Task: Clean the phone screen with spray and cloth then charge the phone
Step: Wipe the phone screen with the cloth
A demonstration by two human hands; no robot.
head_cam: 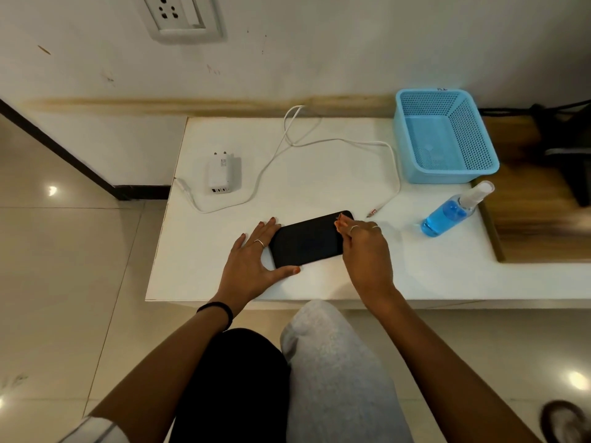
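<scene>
A black phone (307,241) lies screen up on the white table (319,187), its long side running left to right. My left hand (252,260) grips its left end, fingers on the far edge and thumb on the near edge. My right hand (364,247) rests over the phone's right end, fingers closed on a small orange cloth (339,222) pressed to the screen's far right corner. A clear spray bottle (454,211) of blue liquid lies on its side at the right. The white charger (220,174) lies at the left, its cable (319,143) looping across the table.
An empty blue mesh basket (444,135) stands at the table's back right. The cable's plug end (372,213) lies just right of the phone. A wall socket (179,14) sits high on the wall. My knees are below the table's front edge.
</scene>
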